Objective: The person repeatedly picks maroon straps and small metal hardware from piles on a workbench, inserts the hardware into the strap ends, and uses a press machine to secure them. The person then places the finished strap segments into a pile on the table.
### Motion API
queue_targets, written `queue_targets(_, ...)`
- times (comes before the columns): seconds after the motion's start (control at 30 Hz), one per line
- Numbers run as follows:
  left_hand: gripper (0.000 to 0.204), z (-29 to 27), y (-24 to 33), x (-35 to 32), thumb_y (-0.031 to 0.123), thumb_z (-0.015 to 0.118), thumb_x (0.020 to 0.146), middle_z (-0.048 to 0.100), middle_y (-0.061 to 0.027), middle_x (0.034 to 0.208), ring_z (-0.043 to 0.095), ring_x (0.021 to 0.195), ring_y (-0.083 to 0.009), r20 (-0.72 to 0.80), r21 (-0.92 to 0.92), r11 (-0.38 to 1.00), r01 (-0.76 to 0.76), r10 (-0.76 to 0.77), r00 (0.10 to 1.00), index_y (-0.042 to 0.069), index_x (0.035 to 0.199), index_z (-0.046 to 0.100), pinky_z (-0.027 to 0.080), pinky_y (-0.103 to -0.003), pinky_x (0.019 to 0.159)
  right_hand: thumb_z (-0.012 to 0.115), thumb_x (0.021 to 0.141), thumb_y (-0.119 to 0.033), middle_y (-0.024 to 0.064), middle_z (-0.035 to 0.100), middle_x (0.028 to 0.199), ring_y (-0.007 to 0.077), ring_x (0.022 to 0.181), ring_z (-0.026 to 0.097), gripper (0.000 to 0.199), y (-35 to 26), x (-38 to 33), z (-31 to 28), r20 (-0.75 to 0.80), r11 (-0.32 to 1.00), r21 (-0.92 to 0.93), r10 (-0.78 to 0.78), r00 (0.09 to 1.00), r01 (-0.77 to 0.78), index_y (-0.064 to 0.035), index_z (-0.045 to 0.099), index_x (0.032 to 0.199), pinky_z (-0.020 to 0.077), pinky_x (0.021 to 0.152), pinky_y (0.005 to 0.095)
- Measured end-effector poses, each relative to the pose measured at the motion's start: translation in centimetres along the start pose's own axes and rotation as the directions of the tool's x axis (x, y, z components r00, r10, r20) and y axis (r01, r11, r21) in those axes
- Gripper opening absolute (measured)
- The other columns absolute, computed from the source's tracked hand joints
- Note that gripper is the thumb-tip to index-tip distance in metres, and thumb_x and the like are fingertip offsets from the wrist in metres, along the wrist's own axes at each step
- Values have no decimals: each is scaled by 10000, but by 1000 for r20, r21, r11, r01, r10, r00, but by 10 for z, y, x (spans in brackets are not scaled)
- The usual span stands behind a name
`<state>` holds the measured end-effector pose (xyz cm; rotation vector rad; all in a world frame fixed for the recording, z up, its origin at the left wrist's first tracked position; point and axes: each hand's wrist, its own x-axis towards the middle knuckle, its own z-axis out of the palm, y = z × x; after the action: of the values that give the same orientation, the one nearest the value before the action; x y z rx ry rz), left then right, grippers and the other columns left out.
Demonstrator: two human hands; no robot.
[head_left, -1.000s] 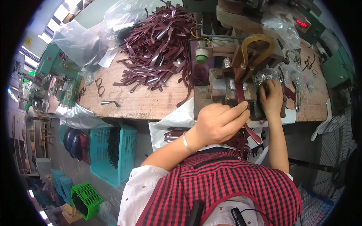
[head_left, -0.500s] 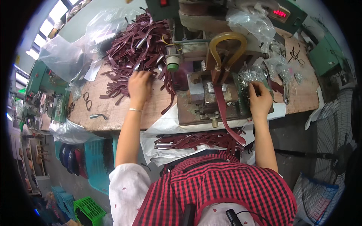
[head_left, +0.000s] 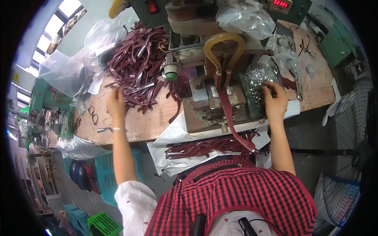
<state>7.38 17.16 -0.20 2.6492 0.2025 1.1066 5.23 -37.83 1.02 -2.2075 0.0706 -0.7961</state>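
My left hand (head_left: 116, 104) is at the left edge of a heap of dark red straps (head_left: 138, 59), near a strap end; its fingers are bent together, and anything between them is too small to make out. On the right, my right hand (head_left: 277, 100) is over small shiny metal pieces (head_left: 255, 88) beside the press. Its thumb and forefinger are curled close together; whatever they pinch is hidden. Between my hands stands the bench press (head_left: 212, 94). One dark red strap (head_left: 228, 114) hangs from under its head toward my lap, where another bundle of straps (head_left: 204, 149) lies on white cloth.
A bent yellow tube (head_left: 223, 37) arches over the press. Scissors (head_left: 93, 115) and a small metal-ended tool (head_left: 105, 129) lie on the left of the table. Clear plastic bags (head_left: 246, 21) sit behind. A black wire fan (head_left: 346, 157) stands at the right, teal crates (head_left: 118, 173) below left.
My left hand has moved left, from the middle of the strap heap to its left edge. My right hand stays by the metal pieces, its fingers shifted slightly. The view has shifted.
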Motion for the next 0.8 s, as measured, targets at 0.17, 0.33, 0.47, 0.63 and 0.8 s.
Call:
queue_targets(0.17,135,-37,140,-40,99,650,959,681,-92,782,603,638,-114,128,-507,849,146,-94,987,-27,991,686,470,-255,602,683,889,-34,65,725,1001,141,932,656,133,17,-31,-50,-95,974,144,191,977,-177,11,726,1007,497,850,282)
queue_targets(0.33,134,-9,150,-55,103,650,962,648,-51,739,599,654,-94,374,-590,722,361,-151,915,-28,957,673,468,-231,600,690,880,-31,64,721,1010,120,931,651,155,-74,-16,-55,198,860,482,79,977,-167,11,719,1027,498,864,262)
queue_targets(0.47,193,12,141,-61,163,614,1003,687,-42,785,617,665,-78,347,-633,632,447,-285,894,-19,1001,676,466,-214,564,696,839,-3,86,709,960,143,924,669,202,-120,9,1,265,799,586,-35,963,-132,25,671,1037,505,853,267)
queue_targets(0.63,192,-19,179,-66,80,604,997,712,-119,1075,676,902,-139,233,-844,446,296,-190,954,-42,1133,663,545,-242,746,695,829,1,89,707,937,122,894,663,324,-123,-4,23,347,632,714,52,936,-300,49,592,1132,494,835,260)
queue_targets(0.8,189,-94,238,-36,-3,580,974,694,-185,1110,678,921,-211,-78,-639,744,-194,188,979,-89,1111,680,545,-297,816,678,838,17,66,701,895,110,871,651,358,-143,0,12,442,469,773,87,893,-428,46,568,1178,491,820,245)
